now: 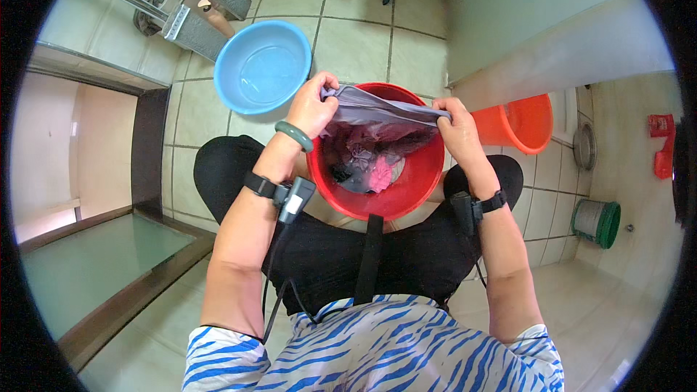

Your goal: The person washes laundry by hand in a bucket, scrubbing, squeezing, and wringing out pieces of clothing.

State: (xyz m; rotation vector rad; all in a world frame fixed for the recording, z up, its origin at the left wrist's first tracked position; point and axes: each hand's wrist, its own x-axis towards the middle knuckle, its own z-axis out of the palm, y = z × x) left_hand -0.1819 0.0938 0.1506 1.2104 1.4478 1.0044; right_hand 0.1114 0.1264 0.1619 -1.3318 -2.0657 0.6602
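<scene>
Pale tiled floor [356, 51] spreads across the upper middle of the frame. On it, at the centre, the red bucket [430, 174] stands between the person's knees, and a blue basin [263, 62] sits just up and left of it. An orange bucket [530, 123] lies right of centre, near the right knee. The grey cloth [385, 107] stretches across the upper part of the red bucket's mouth, its top edge slightly slack between the hands. The left hand [314, 107] pinches one end between thumb and bent fingers; the right hand [459, 131] pinches the other the same way. Below, a pink piece [380, 174] rests among darker cloth in the red bucket.

To handle this well, I would hold both corners level and evenly taut, so the folds lie flat. The cloth probably does best over the bucket's mouth, where any drips should fall inside, and firm pinches should stop a heavy, wet edge slipping.
</scene>
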